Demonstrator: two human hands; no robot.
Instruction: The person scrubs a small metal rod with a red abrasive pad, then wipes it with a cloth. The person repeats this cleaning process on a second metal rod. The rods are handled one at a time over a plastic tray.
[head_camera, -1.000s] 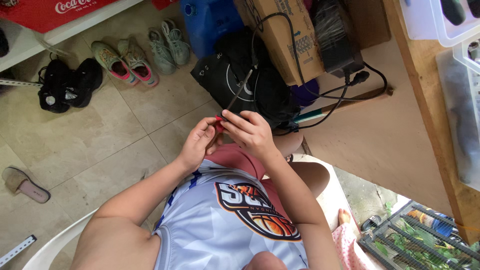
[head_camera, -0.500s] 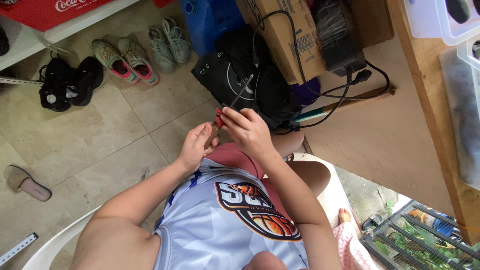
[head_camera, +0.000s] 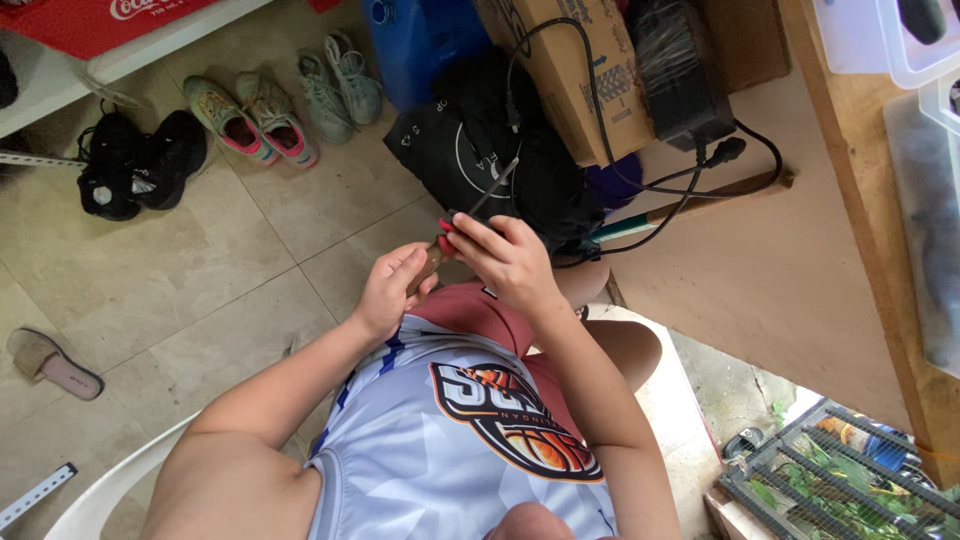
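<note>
Pinching the red-handled screwdriver (head_camera: 478, 205) near its handle, the right hand (head_camera: 505, 262) has its grip closed on the tool, shaft pointing away; the left hand (head_camera: 390, 290) holds a small brown piece (head_camera: 426, 267) just below it, best kept steady

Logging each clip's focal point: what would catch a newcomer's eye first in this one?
First, the two hands meeting at centre frame: the right hand pinches a thin dark metal rod with a red piece, while the left hand grips a small brown piece beside it. Next, the black fabric bag on the tiled floor just beyond, and the pink-soled sneakers at upper left.
</note>
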